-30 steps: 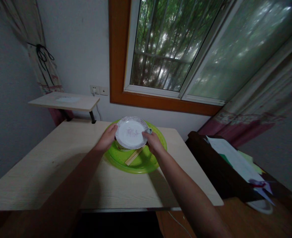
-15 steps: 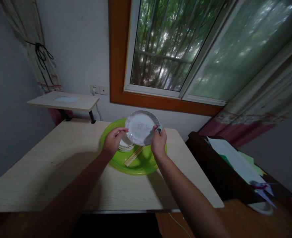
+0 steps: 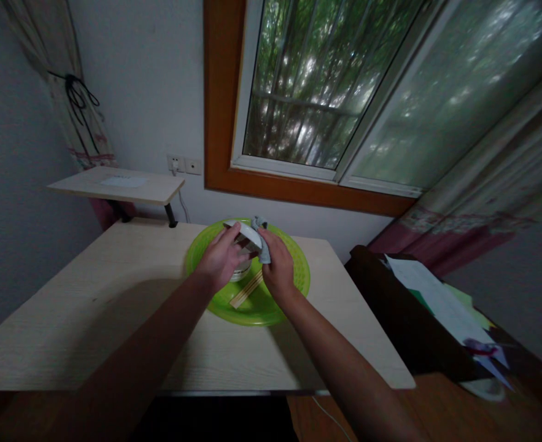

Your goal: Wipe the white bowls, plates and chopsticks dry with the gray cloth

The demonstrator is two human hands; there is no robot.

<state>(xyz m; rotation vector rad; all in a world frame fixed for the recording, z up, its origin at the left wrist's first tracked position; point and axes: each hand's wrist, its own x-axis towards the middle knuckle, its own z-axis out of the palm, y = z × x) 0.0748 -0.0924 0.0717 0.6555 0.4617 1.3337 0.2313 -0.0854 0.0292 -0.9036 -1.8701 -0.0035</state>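
Tilted steeply since earlier, the plate (image 3: 246, 232) is gripped by the left hand (image 3: 220, 258); the right hand (image 3: 278, 263) clutches grey cloth (image 3: 264, 252).

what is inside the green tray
Pale chopsticks lie in the green tray, beside white dishware partly hidden by the left hand. What lies behind that hand, the right hand and the tilted plate cannot be seen.

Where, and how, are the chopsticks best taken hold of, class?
Likely by the near end of the chopsticks, pinched across their width by a hand coming from above, on the person's side. They lie together as a slim bundle slanting across the tray; the near end shows uncovered, while the far end runs out of sight by the right hand.
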